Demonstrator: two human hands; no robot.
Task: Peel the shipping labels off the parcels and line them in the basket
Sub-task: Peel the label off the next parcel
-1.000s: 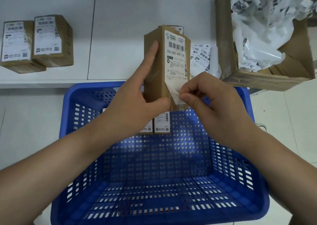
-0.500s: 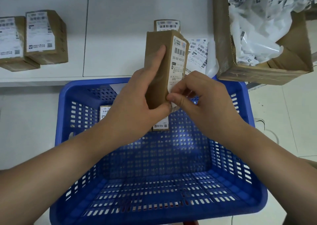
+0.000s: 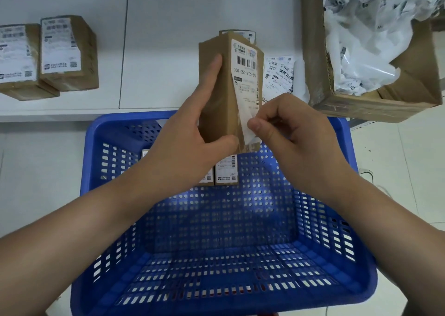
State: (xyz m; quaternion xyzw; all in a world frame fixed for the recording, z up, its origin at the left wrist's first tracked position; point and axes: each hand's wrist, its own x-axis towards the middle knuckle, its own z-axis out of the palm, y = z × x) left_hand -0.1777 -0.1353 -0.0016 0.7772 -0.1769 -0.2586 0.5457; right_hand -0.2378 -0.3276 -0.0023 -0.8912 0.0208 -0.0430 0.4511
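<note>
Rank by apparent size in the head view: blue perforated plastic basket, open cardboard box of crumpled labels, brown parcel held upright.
1. Blue perforated plastic basket, though nearest the camera.
2. Open cardboard box.
3. Brown parcel.

Bare forearms, apparently no sleeves.

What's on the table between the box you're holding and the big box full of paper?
Loose peeled labels lie there, seen from the head camera.

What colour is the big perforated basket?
The basket is bright blue, seen in the head view.
</note>
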